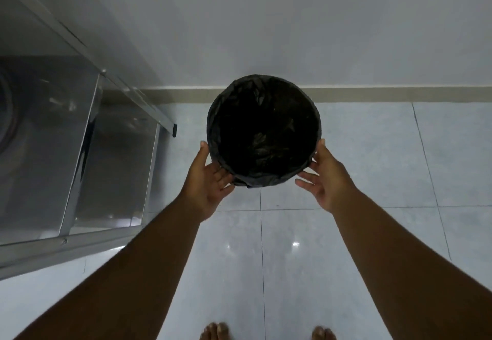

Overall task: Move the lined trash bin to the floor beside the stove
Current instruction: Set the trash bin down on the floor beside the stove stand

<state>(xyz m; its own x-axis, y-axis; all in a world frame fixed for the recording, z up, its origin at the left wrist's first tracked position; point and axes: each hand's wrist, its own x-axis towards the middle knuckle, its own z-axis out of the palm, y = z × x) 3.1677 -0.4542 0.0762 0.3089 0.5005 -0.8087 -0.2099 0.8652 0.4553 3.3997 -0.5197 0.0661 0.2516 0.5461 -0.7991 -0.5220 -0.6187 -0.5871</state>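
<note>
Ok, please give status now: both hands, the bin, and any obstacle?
Left hand and right hand open, palms against lined trash bin. Bin near wall, right of steel stand. Floor around clear.

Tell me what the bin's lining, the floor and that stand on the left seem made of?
Bin liner: thin black plastic film, crinkled with faint sheen. Floor: glossy glazed tile, probably ceramic, with grout lines and light glints. Stand: bright metal, likely stainless steel, reflective.

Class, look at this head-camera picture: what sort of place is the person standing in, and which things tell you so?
Probably a home kitchen corner. A steel-framed stand with shiny metal panels stands on glossy floor tiles by a plain white wall, and the hands hold a bag-lined trash bin.
</note>
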